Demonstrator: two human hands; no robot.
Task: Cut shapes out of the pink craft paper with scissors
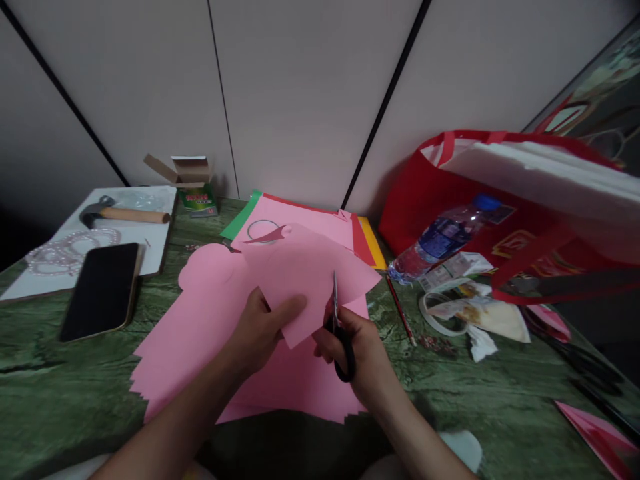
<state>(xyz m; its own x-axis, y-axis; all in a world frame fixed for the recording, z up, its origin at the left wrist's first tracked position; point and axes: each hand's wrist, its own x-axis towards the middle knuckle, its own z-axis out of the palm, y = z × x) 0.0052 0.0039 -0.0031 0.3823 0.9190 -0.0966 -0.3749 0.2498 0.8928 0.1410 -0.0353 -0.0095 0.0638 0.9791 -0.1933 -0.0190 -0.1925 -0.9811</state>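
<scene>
A sheet of pink paper (305,267) is pinched in my left hand (263,327), thumb on top and the other fingers underneath. My right hand (367,360) grips black-handled scissors (344,353), whose blades point away from me and sit at a cut in the sheet's right part. Under both hands lie more pink sheets (190,347), spread in an overlapping stack with stepped edges. Farther back are a pink sheet with red, green and yellow paper (373,243) showing at its sides. A thin ring (263,222) rests on that pile, partly covered by the held sheet.
On the left, a phone (101,290) lies by a white board (160,247) bearing a hammer (133,213) and beads (70,250). A small box (199,197) stands behind. To the right are a pencil (400,310), a bottle (440,240), a tape roll (430,313) and a red bag (415,193).
</scene>
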